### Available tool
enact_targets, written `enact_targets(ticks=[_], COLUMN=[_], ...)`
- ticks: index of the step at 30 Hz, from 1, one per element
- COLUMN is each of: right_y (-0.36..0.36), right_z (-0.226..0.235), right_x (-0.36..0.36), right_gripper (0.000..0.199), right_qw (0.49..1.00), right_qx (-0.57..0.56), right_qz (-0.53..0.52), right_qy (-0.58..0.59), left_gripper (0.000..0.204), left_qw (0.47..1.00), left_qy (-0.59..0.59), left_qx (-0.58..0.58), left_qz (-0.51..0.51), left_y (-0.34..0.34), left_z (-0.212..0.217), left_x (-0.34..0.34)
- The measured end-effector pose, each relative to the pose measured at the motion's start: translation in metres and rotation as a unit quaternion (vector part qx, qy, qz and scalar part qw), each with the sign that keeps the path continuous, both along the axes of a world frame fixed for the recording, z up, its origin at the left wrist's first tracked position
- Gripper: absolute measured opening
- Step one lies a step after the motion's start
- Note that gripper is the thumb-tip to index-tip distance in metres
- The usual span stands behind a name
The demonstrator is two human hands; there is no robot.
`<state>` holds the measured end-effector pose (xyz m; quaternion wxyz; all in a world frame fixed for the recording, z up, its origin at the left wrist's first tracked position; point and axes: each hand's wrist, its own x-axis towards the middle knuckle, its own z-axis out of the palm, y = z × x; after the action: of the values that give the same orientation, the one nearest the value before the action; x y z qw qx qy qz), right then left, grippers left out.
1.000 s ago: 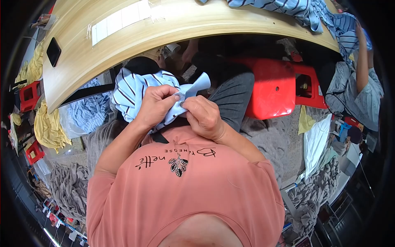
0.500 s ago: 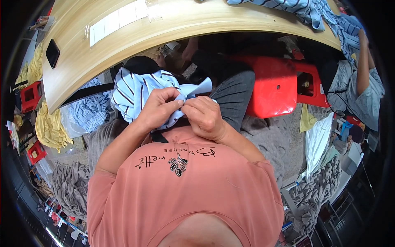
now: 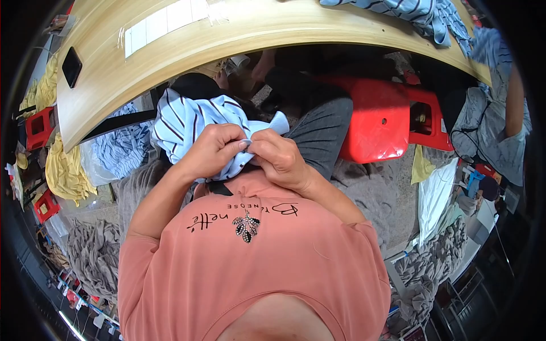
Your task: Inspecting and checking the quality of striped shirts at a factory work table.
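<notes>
Head view, looking down at a seated person in a salmon-pink shirt [image 3: 256, 256]. Both hands meet close to the chest, below the edge of the wooden tabletop [image 3: 239, 34]. The left hand [image 3: 213, 150] is curled shut, fingertips pinching a fold of the light-blue striped garment [image 3: 187, 119]; the right hand [image 3: 278, 159] is likewise closed, pinching the same cloth just beside the left — the two touch at the fingertips. The garment bunches over the lap, its bulk hanging to the left of the hands. It appears light, thin and limp, likely to slump wherever unsupported; an edge or seam pinched between thumb and forefinger should give the surest hold. Nearby: a red plastic stool [image 3: 378, 122], a second striped garment [image 3: 421, 14] on the tabletop, and grey cloth heaps [image 3: 94, 258] on the floor.
</notes>
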<state>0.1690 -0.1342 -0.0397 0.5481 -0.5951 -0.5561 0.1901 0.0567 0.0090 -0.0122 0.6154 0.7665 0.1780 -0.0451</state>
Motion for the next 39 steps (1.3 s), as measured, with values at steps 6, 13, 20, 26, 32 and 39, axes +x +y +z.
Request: enact_targets(ticks=[6, 13, 20, 26, 32, 39], right_y=[0.0, 0.007, 0.025, 0.019, 0.016, 0.022], right_z=[-0.005, -0.011, -0.008, -0.007, -0.006, -0.014], right_x=[-0.001, -0.003, -0.004, -0.002, -0.009, -0.006], right_gripper=[0.016, 0.01, 0.006, 0.01, 0.012, 0.011], right_qw=[0.997, 0.975, 0.979, 0.982, 0.986, 0.981], right_qx=[-0.062, -0.096, -0.099, -0.066, -0.098, -0.144], right_qz=[-0.013, -0.063, -0.134, -0.101, -0.069, -0.134], right_qy=[0.035, 0.192, 0.117, 0.143, 0.119, -0.001], left_gripper=[0.008, 0.004, 0.008, 0.01, 0.008, 0.006], left_qw=[0.984, 0.931, 0.886, 0.874, 0.872, 0.894], left_qy=[-0.029, -0.116, -0.201, -0.239, -0.241, -0.221], left_qx=[0.145, 0.332, 0.401, 0.396, 0.408, 0.366], left_qz=[0.1, 0.098, 0.118, 0.145, 0.119, 0.132], left_y=[-0.021, -0.03, -0.024, -0.024, -0.026, -0.023], left_z=[-0.009, -0.018, -0.018, -0.026, -0.03, -0.029], left_x=[-0.005, -0.004, 0.007, 0.002, -0.007, 0.01])
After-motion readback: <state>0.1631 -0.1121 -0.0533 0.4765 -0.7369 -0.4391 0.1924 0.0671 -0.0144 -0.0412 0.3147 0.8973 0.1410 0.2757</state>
